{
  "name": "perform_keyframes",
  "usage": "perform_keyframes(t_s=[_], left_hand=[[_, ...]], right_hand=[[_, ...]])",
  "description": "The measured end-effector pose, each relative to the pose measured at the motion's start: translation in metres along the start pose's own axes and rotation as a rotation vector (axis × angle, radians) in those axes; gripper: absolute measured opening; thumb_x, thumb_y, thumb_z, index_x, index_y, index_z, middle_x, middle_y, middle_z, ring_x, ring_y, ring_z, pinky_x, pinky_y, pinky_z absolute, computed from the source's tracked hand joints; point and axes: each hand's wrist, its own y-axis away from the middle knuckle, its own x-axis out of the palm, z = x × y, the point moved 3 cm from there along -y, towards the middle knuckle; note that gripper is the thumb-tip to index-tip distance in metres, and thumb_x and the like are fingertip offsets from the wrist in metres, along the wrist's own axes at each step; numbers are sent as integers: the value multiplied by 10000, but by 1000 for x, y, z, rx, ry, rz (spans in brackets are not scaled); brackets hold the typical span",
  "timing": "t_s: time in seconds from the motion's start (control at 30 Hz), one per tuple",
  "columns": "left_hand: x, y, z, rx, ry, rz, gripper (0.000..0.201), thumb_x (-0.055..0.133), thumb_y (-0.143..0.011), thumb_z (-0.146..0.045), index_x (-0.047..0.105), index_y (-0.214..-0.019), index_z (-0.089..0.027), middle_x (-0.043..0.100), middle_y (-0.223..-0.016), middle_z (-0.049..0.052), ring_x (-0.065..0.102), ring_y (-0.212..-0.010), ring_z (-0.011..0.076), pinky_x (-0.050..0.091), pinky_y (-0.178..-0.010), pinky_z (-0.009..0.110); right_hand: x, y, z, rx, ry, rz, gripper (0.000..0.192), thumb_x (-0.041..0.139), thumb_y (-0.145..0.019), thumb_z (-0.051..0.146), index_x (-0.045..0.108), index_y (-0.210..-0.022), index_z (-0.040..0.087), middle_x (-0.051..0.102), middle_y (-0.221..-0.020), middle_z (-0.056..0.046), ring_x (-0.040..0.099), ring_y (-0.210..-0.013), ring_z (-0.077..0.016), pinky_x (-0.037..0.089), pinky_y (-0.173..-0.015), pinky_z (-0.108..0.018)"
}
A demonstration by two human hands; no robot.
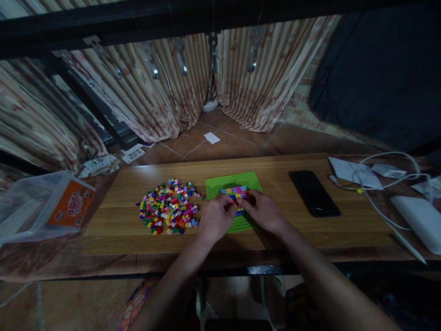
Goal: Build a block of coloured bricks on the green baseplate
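A green studded baseplate (220,185) lies on the wooden table (292,230). On it stands a small block of stacked bricks in several colours (235,192). My left hand (214,219) and my right hand (263,212) meet at the near side of that block, fingertips pressed against it. Whether a loose brick sits between the fingers is hidden. A heap of small loose bricks in many colours (168,207) lies just left of the baseplate, beside my left hand.
A black phone (313,193) lies flat right of the baseplate. White papers (351,172), a white cable (382,186) and a white device (418,220) sit at the right end. A clear plastic bag with an orange label (51,204) rests at left. Striped curtains hang behind.
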Motion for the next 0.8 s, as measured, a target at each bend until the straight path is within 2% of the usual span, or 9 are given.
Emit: perform_keyframes(t_s=[0.37, 0.53, 0.8], left_hand=[[5, -2, 4, -16, 3, -23, 98, 613, -832, -274, 655, -824, -186, 730, -840, 26, 680, -775, 152, 489, -687, 242], [6, 0, 4, -3, 46, -6, 62, 600, -826, -198, 653, -855, -187, 738, -884, 24, 689, -825, 155, 508, -737, 255], [5, 2, 1, 24, 34, 0, 154, 557, -813, -106, 646, -900, -197, 742, -917, 11, 693, -844, 146, 516, -769, 260]], right_hand=[[0, 0, 0, -12, -6, 3, 373, 492, -873, 515, 611, -931, 166, 630, -748, -58, 556, -641, -182, 361, -606, -286], [-2, 1, 3, -4, -21, 12, 402, 486, -875, 534, 625, -971, 169, 634, -748, -58, 555, -641, -183, 361, -604, -287], [-3, -1, -1, -24, -63, 32, 437, 454, -888, 561, 631, -964, 169, 647, -755, -58, 565, -648, -180, 377, -603, -288]])
